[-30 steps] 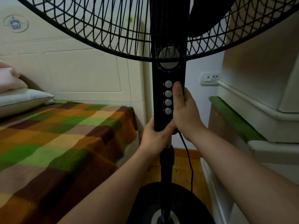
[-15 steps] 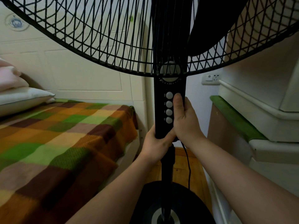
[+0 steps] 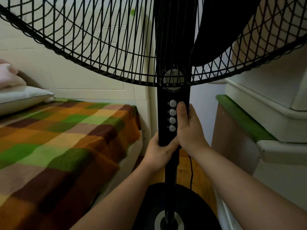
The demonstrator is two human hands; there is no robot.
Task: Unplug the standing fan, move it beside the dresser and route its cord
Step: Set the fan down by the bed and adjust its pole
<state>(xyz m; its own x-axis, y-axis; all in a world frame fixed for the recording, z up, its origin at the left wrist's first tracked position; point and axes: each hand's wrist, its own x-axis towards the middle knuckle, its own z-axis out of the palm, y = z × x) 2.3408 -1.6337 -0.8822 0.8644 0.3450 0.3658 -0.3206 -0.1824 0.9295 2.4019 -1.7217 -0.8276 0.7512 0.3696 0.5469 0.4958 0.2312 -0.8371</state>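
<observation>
The black standing fan (image 3: 166, 113) stands upright right in front of me, its wire cage filling the top of the view. My left hand (image 3: 157, 153) grips the bottom of the control column from the left. My right hand (image 3: 189, 130) wraps the column's right side, thumb lying beside the grey buttons. The pole runs down to the round black base (image 3: 149, 206) on the wooden floor. The black cord (image 3: 191, 171) hangs down behind my right wrist toward the base. Its plug is hidden. A white dresser (image 3: 274, 130) with a green-edged top stands at the right.
A bed with a checked orange, green and brown blanket (image 3: 66, 138) fills the left, with pillows (image 3: 21, 95) at its head against a white headboard. A narrow strip of wooden floor (image 3: 199, 173) runs between bed and dresser to the back wall.
The fan's cage and control column sit lower and larger in view than a second ago. The wall socket seen earlier at the right is now hidden behind the cage. Both hands keep their grip.
</observation>
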